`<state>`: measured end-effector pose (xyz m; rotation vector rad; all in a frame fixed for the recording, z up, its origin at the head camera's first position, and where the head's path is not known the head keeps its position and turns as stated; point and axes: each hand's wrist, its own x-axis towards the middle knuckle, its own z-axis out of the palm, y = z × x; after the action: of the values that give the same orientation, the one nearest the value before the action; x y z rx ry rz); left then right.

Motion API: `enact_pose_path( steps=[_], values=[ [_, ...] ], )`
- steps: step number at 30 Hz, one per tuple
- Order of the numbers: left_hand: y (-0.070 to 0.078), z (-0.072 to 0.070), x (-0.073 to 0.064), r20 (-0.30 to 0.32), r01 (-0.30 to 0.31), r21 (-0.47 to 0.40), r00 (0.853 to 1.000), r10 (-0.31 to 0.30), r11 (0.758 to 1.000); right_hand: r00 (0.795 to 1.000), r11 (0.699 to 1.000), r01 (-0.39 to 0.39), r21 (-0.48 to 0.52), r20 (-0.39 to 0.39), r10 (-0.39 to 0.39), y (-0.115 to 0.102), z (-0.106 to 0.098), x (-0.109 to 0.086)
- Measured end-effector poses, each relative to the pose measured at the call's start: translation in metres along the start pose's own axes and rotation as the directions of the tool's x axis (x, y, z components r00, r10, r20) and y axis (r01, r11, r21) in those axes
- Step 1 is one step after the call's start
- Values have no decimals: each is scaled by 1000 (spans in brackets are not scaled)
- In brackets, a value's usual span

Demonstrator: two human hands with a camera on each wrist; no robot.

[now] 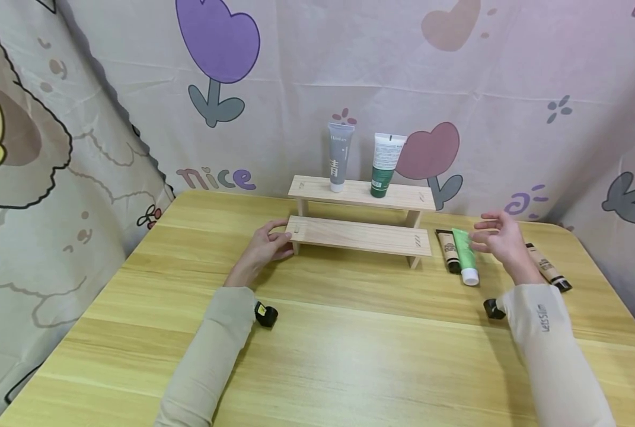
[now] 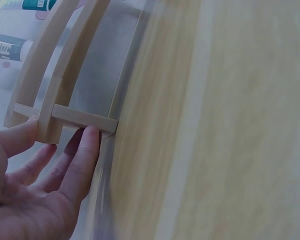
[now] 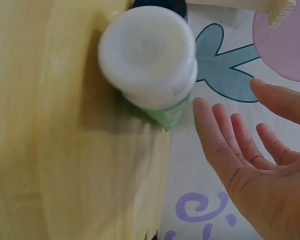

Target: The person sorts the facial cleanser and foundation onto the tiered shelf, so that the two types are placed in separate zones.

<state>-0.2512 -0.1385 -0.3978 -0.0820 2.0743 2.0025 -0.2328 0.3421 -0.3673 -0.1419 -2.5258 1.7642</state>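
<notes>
A two-step wooden shelf (image 1: pixel 357 236) stands on the table. My left hand (image 1: pixel 264 248) holds its lower left end; in the left wrist view the thumb (image 2: pixel 24 136) lies against the board and the fingers reach the leg (image 2: pixel 85 119). On the upper step stand a grey tube (image 1: pixel 340 155) and a white-and-green tube (image 1: pixel 386 163), caps down. My right hand (image 1: pixel 501 242) hovers beside a light green tube (image 1: pixel 463 252) with a white cap (image 3: pixel 146 52), its fingers apart and holding nothing. A beige tube (image 1: pixel 447 250) with black ends lies left of the green one.
Another beige tube (image 1: pixel 548 268) with a black cap lies beyond the right wrist, partly hidden by it. A printed curtain (image 1: pixel 306 89) hangs behind the wooden table (image 1: pixel 349 356). Black wrist cameras (image 1: pixel 266 315) sit at both cuffs.
</notes>
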Motion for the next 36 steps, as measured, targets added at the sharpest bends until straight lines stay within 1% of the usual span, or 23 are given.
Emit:
enact_pose_path(
  steps=[6, 10, 13, 16, 24, 26, 30, 33, 36],
  values=[
    [1, 0, -1, 6, -2, -6, 1000, 2, 1000, 999, 999, -15, -31, 36, 16, 6, -4, -2],
    [0, 0, -2, 6, -3, -5, 1000, 3, 1000, 998, 995, -21, -101, 60, 27, 10, -6, -5],
    [1, -1, -2, 5, 1, -3, 1000, -1, 1000, 993, 987, -55, -148, 92, 69, 12, -8, -7],
    [1, 0, -3, 3, 6, -1, 1000, -6, 1000, 982, 977, -107, -182, 135, 132, 14, -9, -8],
    [2, 0, -3, 6, -3, -1, 1000, 3, 1000, 939, 954, -222, -204, 218, 265, 14, -9, -8],
    [2, 0, -3, 4, -5, 0, 1000, 5, 1000, 930, 945, -244, -219, 223, 292, 12, -7, -6],
    [2, -1, -3, 5, -5, 1, 1000, 5, 1000, 923, 933, -256, -254, 221, 314, 9, -5, -5],
    [1, -1, -2, 6, -1, -6, 1000, 1, 1000, 925, 930, -252, -269, 215, 313, 7, -5, -4],
    [1, 0, -1, 8, 4, -11, 1000, -4, 1000, 933, 930, -240, -277, 199, 300, 5, -5, -6]
  ],
)
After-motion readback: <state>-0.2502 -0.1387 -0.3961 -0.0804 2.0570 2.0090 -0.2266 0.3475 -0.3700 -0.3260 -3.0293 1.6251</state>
